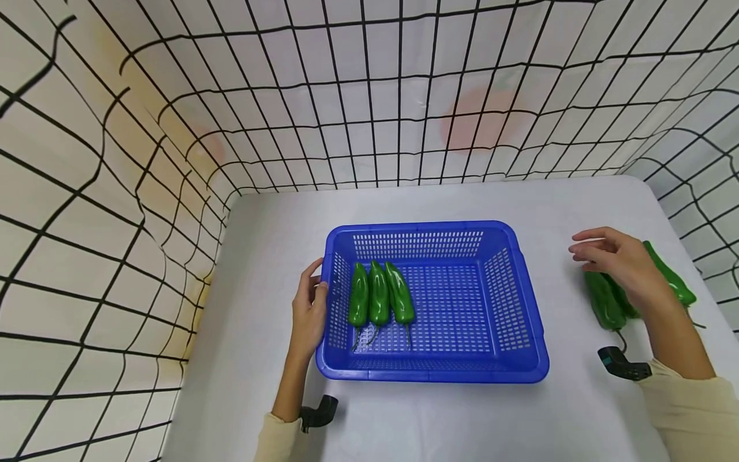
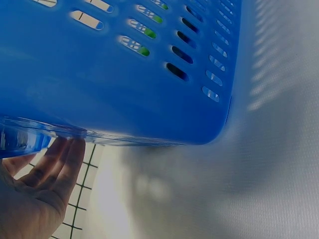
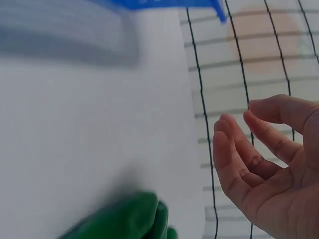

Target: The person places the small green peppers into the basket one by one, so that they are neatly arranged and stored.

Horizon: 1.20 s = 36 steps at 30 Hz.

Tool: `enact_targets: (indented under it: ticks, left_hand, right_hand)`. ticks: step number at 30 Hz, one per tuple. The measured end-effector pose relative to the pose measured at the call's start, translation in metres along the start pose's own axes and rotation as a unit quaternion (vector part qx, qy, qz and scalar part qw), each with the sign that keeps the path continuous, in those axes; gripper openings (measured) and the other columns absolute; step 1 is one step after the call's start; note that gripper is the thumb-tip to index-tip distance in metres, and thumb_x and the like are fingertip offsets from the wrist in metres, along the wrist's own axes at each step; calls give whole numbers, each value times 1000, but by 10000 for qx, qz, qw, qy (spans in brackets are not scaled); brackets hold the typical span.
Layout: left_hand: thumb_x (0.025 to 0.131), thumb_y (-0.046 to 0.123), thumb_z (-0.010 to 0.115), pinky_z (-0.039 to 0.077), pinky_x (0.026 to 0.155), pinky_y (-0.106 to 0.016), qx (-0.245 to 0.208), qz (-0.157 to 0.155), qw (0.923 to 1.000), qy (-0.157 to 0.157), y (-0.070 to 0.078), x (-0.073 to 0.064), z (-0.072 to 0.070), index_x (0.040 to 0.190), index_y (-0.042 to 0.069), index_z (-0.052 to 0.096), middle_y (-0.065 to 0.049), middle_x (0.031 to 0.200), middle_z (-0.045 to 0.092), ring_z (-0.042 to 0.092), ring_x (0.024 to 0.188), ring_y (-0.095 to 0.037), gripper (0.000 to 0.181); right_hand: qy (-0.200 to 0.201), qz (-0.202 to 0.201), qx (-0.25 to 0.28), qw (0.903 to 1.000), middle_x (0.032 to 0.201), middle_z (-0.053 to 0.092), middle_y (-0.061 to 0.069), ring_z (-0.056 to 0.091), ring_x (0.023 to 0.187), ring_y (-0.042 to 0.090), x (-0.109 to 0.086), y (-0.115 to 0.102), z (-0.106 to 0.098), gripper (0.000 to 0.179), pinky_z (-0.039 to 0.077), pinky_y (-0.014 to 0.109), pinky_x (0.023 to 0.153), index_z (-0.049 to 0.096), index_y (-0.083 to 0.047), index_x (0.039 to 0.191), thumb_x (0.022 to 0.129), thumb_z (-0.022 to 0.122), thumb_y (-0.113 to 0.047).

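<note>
My left hand [image 1: 308, 314] rests at the left side of a blue perforated plastic basket [image 1: 427, 375], fingertips at its rim. In the left wrist view its fingers [image 2: 70, 169] reach fairly straight against the basket's outside, their tips partly hidden by the rim. Three green peppers [image 1: 378, 298] with stems lie side by side in the basket's left half. On the right, my right hand [image 1: 626, 263] hovers over more green peppers [image 1: 603, 301], partly covering them. Its fingers are loosely bent, with nothing between them in the right wrist view. Another green pepper [image 1: 672, 279] lies beyond that wrist.
A black wire grid [image 1: 398, 119] stands along the back, left and right of the white tabletop [image 1: 260, 256]. Each wrist wears a small black camera, one on the left [image 1: 319, 412] and one on the right [image 1: 623, 364].
</note>
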<state>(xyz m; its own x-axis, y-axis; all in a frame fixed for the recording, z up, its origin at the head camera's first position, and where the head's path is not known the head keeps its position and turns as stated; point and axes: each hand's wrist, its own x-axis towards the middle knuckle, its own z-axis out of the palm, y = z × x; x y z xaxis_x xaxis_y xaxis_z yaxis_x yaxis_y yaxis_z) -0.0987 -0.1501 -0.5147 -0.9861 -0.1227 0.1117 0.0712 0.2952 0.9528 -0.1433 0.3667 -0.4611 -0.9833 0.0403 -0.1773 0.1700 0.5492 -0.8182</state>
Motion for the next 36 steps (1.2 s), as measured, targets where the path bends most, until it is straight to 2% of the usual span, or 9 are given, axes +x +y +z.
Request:
enact_targets:
  ticks: [3, 8, 10, 13, 16, 19, 27, 30, 36]
  left_hand:
    - [104, 12, 40, 59, 65, -34, -13, -5, 10000, -2, 0, 0, 0, 148, 27, 44, -13, 113, 65, 67, 88, -28, 47]
    - [104, 9, 40, 59, 65, -37, -39, -17, 10000, -5, 0, 1, 0, 149, 23, 44, -16, 115, 64, 67, 89, -31, 47]
    - [104, 7, 40, 59, 65, -41, -33, -47, 10000, -3, 2, 1, 0, 149, 20, 43, -19, 115, 64, 66, 89, -34, 47]
    - [104, 4, 39, 59, 66, -45, -30, -94, 10000, -15, 12, 0, -1, 150, 12, 42, -24, 116, 63, 66, 90, -38, 47]
    - [103, 1, 38, 59, 68, -46, -42, -109, 9999, -39, 27, -3, -2, 149, 7, 42, -26, 115, 63, 66, 91, -40, 47]
    - [102, 1, 39, 59, 68, -43, -27, -88, 9999, -44, 39, -5, -3, 148, 4, 43, -26, 114, 63, 66, 90, -40, 46]
    - [102, 0, 40, 59, 66, -39, -53, -51, 10000, -24, 40, -6, -3, 147, 3, 44, -26, 113, 63, 66, 89, -40, 46]
    - [101, -1, 40, 60, 66, -39, -60, -62, 10000, -12, 39, -6, -2, 146, 3, 44, -26, 113, 63, 66, 89, -40, 45]
    - [101, -1, 40, 60, 65, -37, -67, -50, 10000, 3, 39, -6, -2, 146, 2, 45, -26, 112, 64, 66, 89, -40, 45]
  right_hand:
    - [-39, 282, -144, 9995, 94, 61, -18, 63, 79, -4, 0, 15, -10, 41, 54, 17, 69, 53, -4, 126, 100, 59, -35]
    - [-73, 514, -697, 9962, 107, 61, 13, 61, 75, -2, 0, 38, -18, 50, 53, 20, 64, 49, 7, 131, 101, 56, -32]
    - [-43, 480, -1008, 9937, 112, 59, 26, 62, 77, 6, 0, 44, -19, 49, 53, 25, 63, 49, 9, 132, 101, 54, -28]
    - [30, 404, -1676, 9850, 112, 56, 34, 60, 84, 27, 0, 50, -18, 43, 48, 34, 61, 51, 8, 128, 100, 54, -25]
    - [76, 290, -2206, 9749, 106, 58, 35, 56, 88, 43, 0, 52, -15, 39, 41, 36, 58, 54, 8, 123, 97, 57, -21]
    - [76, 178, -2453, 9692, 101, 61, 35, 57, 85, 45, 0, 52, -11, 38, 41, 36, 56, 55, 10, 119, 94, 62, -17]
    - [-37, 349, -3127, 9492, 98, 59, 34, 54, 74, 39, 0, 48, 5, 52, 44, 43, 52, 52, 9, 122, 87, 72, -23]
    - [-73, 437, -3358, 9409, 100, 58, 37, 55, 76, 44, -1, 47, 10, 54, 44, 51, 55, 50, 8, 124, 86, 73, -21]
    - [83, 295, -3432, 9388, 99, 59, 36, 55, 82, 49, -1, 46, 15, 42, 41, 59, 60, 52, 8, 121, 85, 68, -7]
